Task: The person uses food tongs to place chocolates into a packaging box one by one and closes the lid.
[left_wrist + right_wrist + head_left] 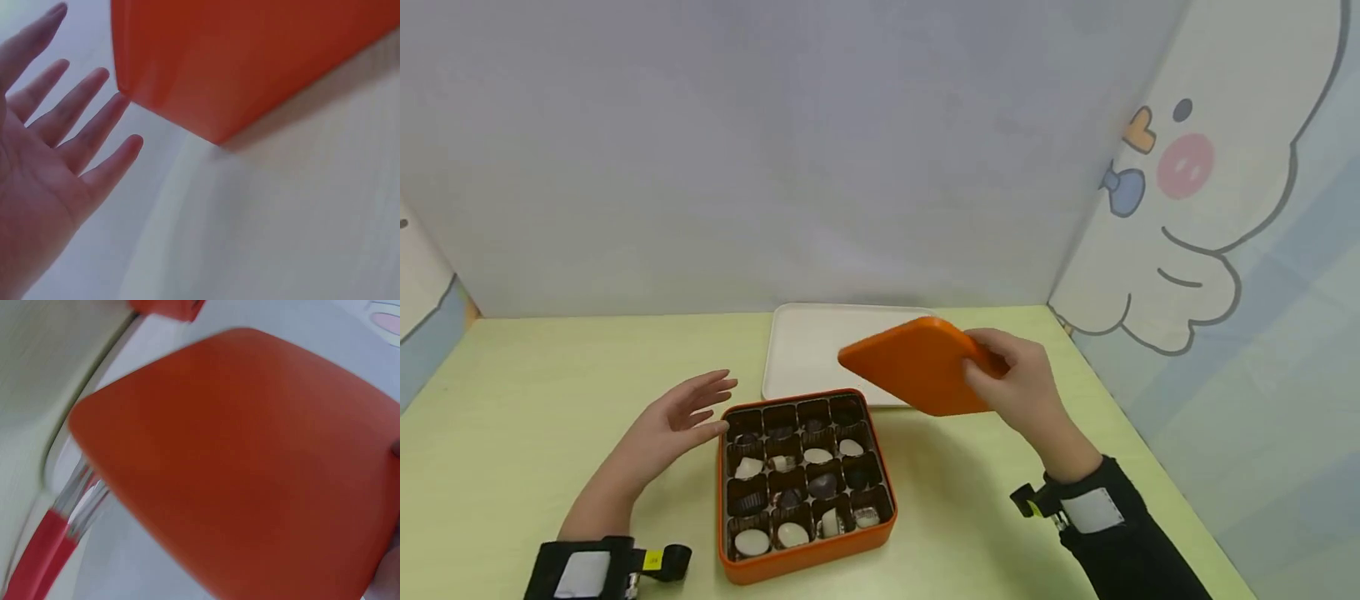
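An orange box [808, 546] of chocolates sits uncovered on the table, its dark insert split into several square compartments holding dark and white chocolates. My right hand [1018, 379] grips one edge of an orange lid [917, 367], which is tilted in the air above and right of the box. Beside the box's far left corner is my left hand [677, 425], fingers spread and fairly straight, holding nothing; whether the thumb touches the rim I cannot tell. In the right wrist view, the lid [237, 462] partly covers a pair of tongs [47, 550] with red grips and metal arms.
Behind the box lies a white tray [812, 342], partly hidden by the lid in the head view. A pale grey wall [760, 167] closes off the back of the yellow-green table [550, 392]. Cartoon-printed panels [1225, 208] flank it.
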Action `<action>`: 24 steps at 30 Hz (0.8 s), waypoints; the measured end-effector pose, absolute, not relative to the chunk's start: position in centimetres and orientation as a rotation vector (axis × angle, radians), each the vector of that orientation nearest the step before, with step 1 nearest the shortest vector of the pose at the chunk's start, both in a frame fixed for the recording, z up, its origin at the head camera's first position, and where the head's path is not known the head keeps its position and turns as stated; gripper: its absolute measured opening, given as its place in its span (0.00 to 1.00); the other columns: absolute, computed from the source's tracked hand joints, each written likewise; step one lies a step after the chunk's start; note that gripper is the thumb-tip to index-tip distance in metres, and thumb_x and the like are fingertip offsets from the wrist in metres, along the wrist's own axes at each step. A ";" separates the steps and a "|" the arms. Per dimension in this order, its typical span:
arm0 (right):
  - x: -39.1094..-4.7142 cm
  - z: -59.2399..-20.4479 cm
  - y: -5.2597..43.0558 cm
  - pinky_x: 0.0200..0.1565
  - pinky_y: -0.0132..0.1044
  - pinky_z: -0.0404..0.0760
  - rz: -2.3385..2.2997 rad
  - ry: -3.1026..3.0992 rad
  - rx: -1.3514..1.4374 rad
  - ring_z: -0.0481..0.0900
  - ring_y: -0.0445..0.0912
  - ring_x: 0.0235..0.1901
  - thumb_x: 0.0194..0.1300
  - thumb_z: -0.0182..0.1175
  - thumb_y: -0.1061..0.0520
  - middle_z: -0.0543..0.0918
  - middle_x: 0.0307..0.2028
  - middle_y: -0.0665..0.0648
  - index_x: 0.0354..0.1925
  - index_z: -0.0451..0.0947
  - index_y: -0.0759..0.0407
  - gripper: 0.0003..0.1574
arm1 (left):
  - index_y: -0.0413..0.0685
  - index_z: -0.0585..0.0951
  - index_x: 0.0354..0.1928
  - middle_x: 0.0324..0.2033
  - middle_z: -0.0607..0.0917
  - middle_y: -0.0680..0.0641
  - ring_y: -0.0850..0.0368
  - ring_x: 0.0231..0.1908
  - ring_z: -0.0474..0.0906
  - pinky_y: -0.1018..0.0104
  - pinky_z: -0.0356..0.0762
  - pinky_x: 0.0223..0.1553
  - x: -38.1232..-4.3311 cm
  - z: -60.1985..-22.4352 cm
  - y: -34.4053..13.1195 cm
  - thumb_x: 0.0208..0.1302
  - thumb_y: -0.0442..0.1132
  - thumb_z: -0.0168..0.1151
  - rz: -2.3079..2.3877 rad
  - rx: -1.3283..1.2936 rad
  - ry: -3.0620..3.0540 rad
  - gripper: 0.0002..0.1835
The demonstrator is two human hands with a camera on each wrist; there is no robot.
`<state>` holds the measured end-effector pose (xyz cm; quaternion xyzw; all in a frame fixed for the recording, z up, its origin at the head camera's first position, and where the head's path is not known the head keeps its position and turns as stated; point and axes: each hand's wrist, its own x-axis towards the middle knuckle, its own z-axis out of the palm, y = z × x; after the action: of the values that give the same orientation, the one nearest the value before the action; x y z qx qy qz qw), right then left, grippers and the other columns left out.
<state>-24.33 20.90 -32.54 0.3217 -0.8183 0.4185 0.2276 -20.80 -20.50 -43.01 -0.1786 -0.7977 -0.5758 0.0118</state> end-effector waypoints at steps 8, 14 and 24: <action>-22.2 -32.6 17.1 0.36 0.37 0.81 1.677 -1.626 0.896 0.78 0.55 0.31 0.49 0.57 0.74 0.81 0.34 0.61 0.40 0.76 0.71 0.16 | 0.74 0.64 0.60 0.55 0.73 0.57 0.61 0.58 0.61 0.42 0.64 0.55 -18.6 -38.2 -17.5 0.58 0.48 0.60 -1.557 -0.509 -2.508 0.29; -21.4 -33.5 13.8 0.44 0.46 0.79 2.186 -1.602 0.717 0.75 0.58 0.40 0.56 0.58 0.67 0.81 0.40 0.58 0.47 0.73 0.69 0.17 | 0.71 0.67 0.59 0.47 0.79 0.54 0.61 0.46 0.73 0.49 0.74 0.47 -16.9 -36.4 -16.4 0.58 0.48 0.60 -1.498 -0.449 -2.509 0.26; -23.4 -36.8 11.5 0.37 0.42 0.82 1.867 -2.297 0.683 0.78 0.47 0.34 0.64 0.52 0.43 0.81 0.37 0.55 0.56 0.68 0.48 0.24 | 0.49 0.70 0.56 0.36 0.83 0.48 0.55 0.32 0.78 0.57 0.78 0.38 -14.6 -36.6 -17.6 0.56 0.54 0.60 -1.620 -0.070 -2.611 0.28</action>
<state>-23.41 11.53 -36.80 0.2244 -0.7552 0.6137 0.0518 -14.65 -17.59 -36.58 -0.0229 -0.8490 -0.5267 0.0340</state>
